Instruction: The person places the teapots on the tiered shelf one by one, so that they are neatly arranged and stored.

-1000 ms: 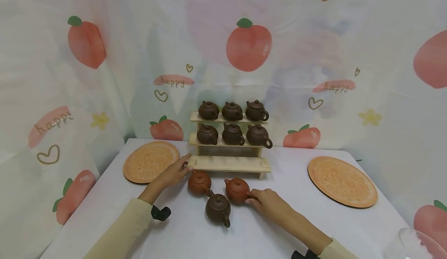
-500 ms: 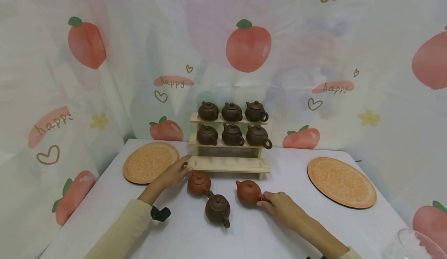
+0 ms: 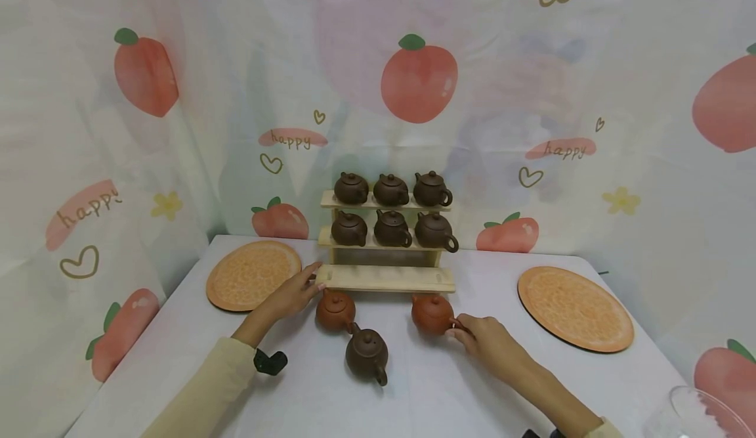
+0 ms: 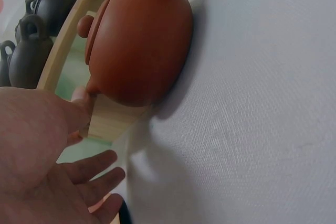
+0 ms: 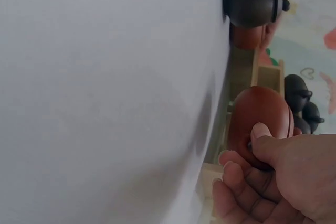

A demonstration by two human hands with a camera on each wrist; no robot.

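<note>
My right hand (image 3: pixel 487 343) pinches the handle of a reddish-brown teapot (image 3: pixel 433 314), just in front of the right end of a wooden tiered stand's lowest shelf (image 3: pixel 386 279). In the right wrist view the thumb lies at that teapot's (image 5: pixel 260 111) handle; a shadow falls on the cloth beside it. My left hand (image 3: pixel 292 293) grips the left end of the lowest shelf between thumb and forefinger; its other fingers (image 4: pixel 100 182) are spread. Close to it stands a second reddish-brown teapot (image 3: pixel 335 310). A dark brown teapot (image 3: pixel 367 354) sits nearer me on the white cloth.
Several dark teapots (image 3: pixel 392 228) fill the middle and top shelves. Round orange-patterned mats lie on both sides, one at left (image 3: pixel 254 276) and one at right (image 3: pixel 575 309). A clear container (image 3: pixel 685 415) stands at the near right corner. A fruit-printed curtain (image 3: pixel 496 83) closes off the back.
My right hand has carried the reddish-brown teapot rightward, away from the other two, and then toward the stand's right end. My left hand has stayed on the shelf end.
</note>
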